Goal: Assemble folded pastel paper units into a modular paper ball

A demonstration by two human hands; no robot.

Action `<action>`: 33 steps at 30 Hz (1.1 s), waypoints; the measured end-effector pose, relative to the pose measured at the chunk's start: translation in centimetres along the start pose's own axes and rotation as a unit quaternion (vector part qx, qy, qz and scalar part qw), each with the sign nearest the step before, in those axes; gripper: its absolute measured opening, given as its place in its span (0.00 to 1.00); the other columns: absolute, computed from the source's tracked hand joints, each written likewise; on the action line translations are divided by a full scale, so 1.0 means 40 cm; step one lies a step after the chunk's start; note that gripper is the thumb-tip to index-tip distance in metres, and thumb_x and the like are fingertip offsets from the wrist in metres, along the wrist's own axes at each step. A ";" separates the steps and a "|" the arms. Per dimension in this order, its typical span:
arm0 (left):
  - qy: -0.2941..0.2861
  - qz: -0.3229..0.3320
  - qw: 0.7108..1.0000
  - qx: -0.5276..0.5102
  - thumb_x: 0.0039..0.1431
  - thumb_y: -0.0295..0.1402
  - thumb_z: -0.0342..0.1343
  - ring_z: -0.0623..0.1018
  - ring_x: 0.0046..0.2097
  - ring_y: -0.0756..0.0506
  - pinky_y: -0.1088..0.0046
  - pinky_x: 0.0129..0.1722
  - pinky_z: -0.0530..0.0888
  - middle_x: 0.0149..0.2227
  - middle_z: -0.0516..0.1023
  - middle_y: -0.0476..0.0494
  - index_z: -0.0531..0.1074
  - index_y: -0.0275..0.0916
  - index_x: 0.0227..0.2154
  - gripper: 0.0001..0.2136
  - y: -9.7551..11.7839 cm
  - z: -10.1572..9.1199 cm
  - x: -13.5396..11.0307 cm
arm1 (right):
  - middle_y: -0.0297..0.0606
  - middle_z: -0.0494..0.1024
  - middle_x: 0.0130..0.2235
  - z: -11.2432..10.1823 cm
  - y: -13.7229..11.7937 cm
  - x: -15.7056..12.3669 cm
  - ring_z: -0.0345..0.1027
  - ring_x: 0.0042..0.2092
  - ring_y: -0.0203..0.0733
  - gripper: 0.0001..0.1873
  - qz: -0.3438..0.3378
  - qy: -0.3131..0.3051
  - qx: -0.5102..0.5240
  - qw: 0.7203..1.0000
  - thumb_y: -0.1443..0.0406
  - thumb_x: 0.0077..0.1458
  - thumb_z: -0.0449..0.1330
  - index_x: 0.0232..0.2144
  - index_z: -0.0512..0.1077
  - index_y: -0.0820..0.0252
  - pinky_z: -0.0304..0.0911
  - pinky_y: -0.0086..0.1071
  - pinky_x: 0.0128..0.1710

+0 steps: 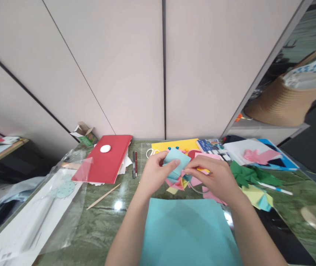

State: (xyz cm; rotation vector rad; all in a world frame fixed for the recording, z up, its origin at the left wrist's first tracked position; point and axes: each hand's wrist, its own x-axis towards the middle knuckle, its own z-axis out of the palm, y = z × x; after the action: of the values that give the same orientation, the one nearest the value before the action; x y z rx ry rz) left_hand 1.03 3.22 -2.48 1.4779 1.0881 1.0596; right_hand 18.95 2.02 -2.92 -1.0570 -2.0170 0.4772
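My left hand (pixel 159 170) holds a folded piece of light blue paper (pixel 177 158), thumb across its front and fingers behind. At the paper's lower right edge, my right hand (pixel 211 174) has thumb and forefinger pinched together. A bit of pink shows at those fingertips, but what they grip is too small to make out. Just below the blue paper are small pink and yellow folded papers (pixel 178 184); whether they are joined to it I cannot tell. Nearer to me, between my forearms, lies a large turquoise sheet (pixel 188 232).
Left on the green table stand a red folder (pixel 105 160), a wooden stick (pixel 104 196), pens (pixel 135 164) and a clear plastic bag (pixel 63 207). Behind my hands are scissors (pixel 150 152) and yellow paper (pixel 174 145). Green paper (pixel 249 173), a marker (pixel 275 188) and a black tablet-like slab (pixel 285 236) lie right.
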 end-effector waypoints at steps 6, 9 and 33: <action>0.014 0.008 0.999 0.042 0.52 0.39 0.55 0.65 0.26 0.51 0.76 0.25 0.62 0.23 0.67 0.51 0.70 0.37 0.24 0.10 0.004 0.005 -0.005 | 0.29 0.71 0.24 0.007 -0.005 0.006 0.63 0.27 0.32 0.08 0.012 0.001 0.010 1.000 0.64 0.56 0.56 0.24 0.67 0.57 0.58 0.26 0.27; 0.021 0.004 0.999 0.037 0.52 0.40 0.55 0.65 0.26 0.51 0.76 0.25 0.61 0.24 0.68 0.50 0.72 0.37 0.27 0.10 0.001 0.009 -0.004 | 0.30 0.69 0.25 0.018 -0.004 0.010 0.62 0.27 0.33 0.09 0.020 0.019 0.009 1.000 0.66 0.57 0.54 0.24 0.66 0.58 0.57 0.27 0.27; 0.048 0.015 0.997 -0.063 0.50 0.38 0.58 0.64 0.27 0.52 0.77 0.27 0.61 0.23 0.64 0.52 0.71 0.35 0.25 0.10 -0.019 0.028 0.009 | 0.30 0.61 0.27 0.060 -0.006 0.019 0.58 0.30 0.35 0.12 0.093 0.130 0.119 0.980 0.65 0.54 0.58 0.20 0.64 0.58 0.55 0.31 0.31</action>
State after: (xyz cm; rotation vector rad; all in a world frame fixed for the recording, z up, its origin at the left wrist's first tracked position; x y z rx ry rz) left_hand 2.10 3.42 -3.38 1.3591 1.0480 1.2087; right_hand 16.70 2.58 -3.88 -1.1007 -1.5966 0.6276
